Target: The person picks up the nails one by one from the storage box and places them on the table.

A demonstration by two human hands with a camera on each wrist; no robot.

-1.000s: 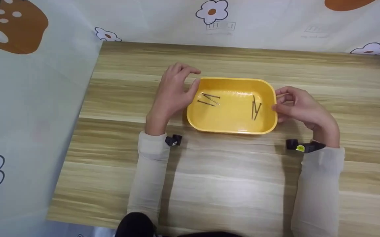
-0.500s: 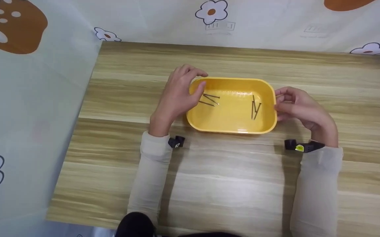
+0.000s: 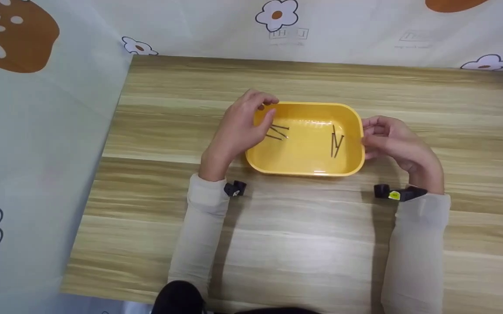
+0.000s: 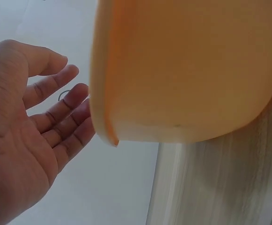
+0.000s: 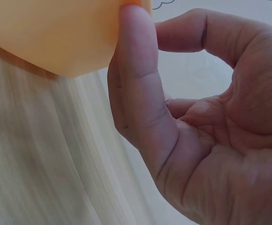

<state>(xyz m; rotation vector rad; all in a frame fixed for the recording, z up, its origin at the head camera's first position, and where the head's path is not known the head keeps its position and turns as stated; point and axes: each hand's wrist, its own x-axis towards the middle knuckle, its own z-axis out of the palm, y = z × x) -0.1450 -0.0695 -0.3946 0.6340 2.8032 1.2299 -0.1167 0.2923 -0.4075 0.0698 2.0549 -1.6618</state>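
A yellow plastic box point(image 3: 304, 168) with rounded corners stands on the wooden table. Inside lie two loose groups of nails, the right-hand nails point(image 3: 337, 142) in full sight and the left-hand nails point(image 3: 280, 131) partly covered by the left hand. My left hand point(image 3: 245, 124) hovers over the box's left end, thumb and fingers apart, fingertips near the far rim; the left wrist view shows these fingers beside the rim with nothing in the grasp. At the right end, my right hand point(image 3: 397, 141) pinches the box's rim, a finger against the outer wall point(image 5: 56, 33).
Wood-grained table point(image 3: 164, 104) spreads around the box on all sides. Behind it and to the left hang pale wall coverings point(image 3: 216, 30) printed with flowers and brown shapes. Black wrist cameras sit at both cuffs.
My left hand has moved right and slightly nearer, from the box's left corner to over its left end, covering part of the left nails. The right hand keeps its place at the rim.
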